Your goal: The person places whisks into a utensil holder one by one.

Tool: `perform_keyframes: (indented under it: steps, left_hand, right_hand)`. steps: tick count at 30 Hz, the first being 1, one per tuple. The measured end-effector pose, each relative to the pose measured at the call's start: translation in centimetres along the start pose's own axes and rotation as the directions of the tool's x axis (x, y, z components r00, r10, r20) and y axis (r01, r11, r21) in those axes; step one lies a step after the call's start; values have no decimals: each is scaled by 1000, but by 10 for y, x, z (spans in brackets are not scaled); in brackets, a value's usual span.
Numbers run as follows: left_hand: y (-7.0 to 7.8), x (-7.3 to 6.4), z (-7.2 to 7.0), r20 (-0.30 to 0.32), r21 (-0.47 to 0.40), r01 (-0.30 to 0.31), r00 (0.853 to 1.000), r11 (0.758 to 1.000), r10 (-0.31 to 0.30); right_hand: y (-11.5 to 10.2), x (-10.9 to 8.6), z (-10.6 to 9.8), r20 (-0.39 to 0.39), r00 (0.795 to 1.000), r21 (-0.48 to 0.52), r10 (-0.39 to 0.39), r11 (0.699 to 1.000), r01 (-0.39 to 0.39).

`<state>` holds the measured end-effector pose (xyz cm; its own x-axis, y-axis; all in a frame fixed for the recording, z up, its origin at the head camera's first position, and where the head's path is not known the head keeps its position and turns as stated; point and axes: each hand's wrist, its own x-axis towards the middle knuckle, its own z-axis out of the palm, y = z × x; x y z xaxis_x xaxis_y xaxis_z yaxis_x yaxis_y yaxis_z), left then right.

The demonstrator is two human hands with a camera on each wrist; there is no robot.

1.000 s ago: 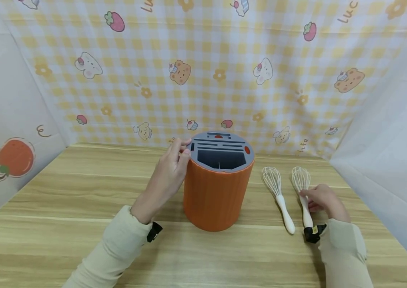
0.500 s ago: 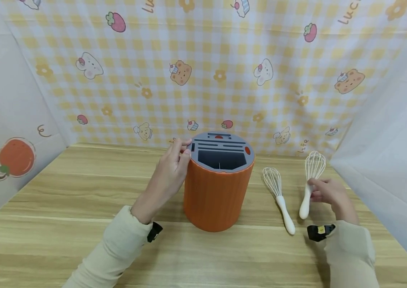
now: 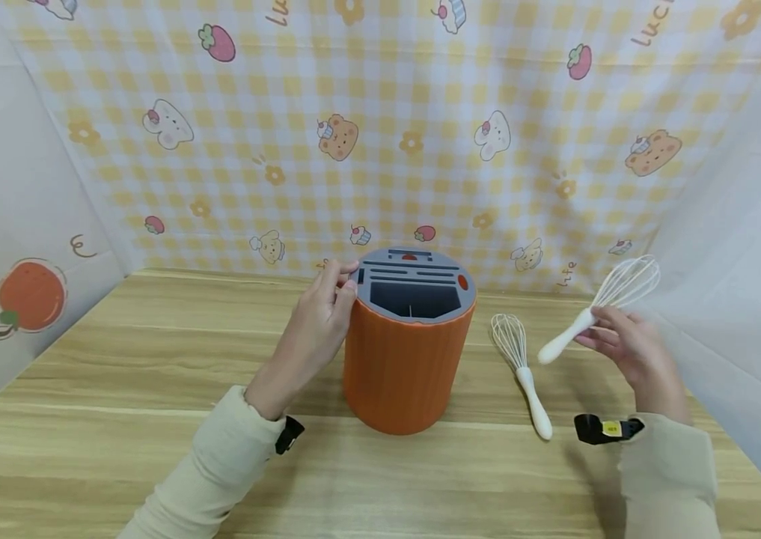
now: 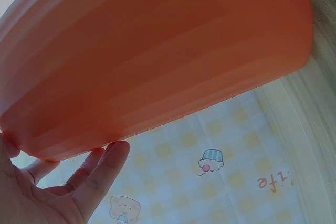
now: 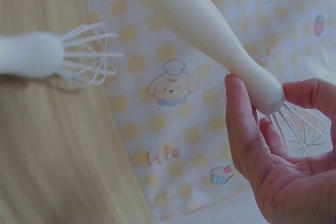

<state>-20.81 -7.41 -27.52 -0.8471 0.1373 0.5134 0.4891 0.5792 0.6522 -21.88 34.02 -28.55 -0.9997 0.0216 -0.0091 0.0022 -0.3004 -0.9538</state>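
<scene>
The orange utensil holder [image 3: 402,374] stands upright on the table, its grey slotted lid on top. My left hand [image 3: 316,322] touches the left side of its rim; in the left wrist view its fairly straight fingers [image 4: 100,174] rest against the ribbed orange wall. My right hand [image 3: 636,348] pinches a white whisk [image 3: 572,333] where handle meets wires. This whisk hangs above the table, tilted, with its wires up to the right and its handle end down to the left. Part of its wire head is behind my right hand in the right wrist view.
A second white whisk [image 3: 533,400] lies on the wooden table [image 3: 171,389] between the holder and my right hand, wires pointing away. A yellow checked cloth [image 3: 414,180] hangs behind the table, and a white cloth [image 3: 750,247] hangs on the right.
My right hand has raised the whisk off the table and moved slightly right. The whisk has swung, its wires going right and its handle end left. My left hand and the holder stay put.
</scene>
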Motion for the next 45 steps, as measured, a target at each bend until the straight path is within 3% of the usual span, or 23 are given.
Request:
perform_keyframes:
  steps: [7,13,18,28,32,38,41,45]
  left_hand:
    - [1,0,0,-2,-4,-2,1000,1000,2]
    - [0,-1,-1,1,0,1,1000,1000,-1]
    - [0,-1,-1,-2,0,-3,1000,1000,3]
    - [0,-1,0,1,-2,6,1000,1000,-6]
    - [1,0,0,0,4,6,1000,1000,-6]
    - [1,0,0,2,13,13,1000,1000,-13]
    - [1,0,1,5,15,14,1000,1000,-14]
    - [1,0,1,6,19,13,1000,1000,-13]
  right_hand:
    - [-10,-3,15,77,993,160,-89,984,76]
    - [-20,-10,32,91,985,313,-144,944,109]
    - [-29,-19,47,126,963,384,-240,906,176]
    - [-38,-39,92,104,914,479,-392,825,299]
    - [-38,-47,110,99,888,475,-449,805,354]
    - [-31,-55,138,123,823,445,-554,772,454]
    - [-25,-60,155,84,813,352,-576,780,517]
    - [-17,-64,173,32,815,194,-578,804,563]
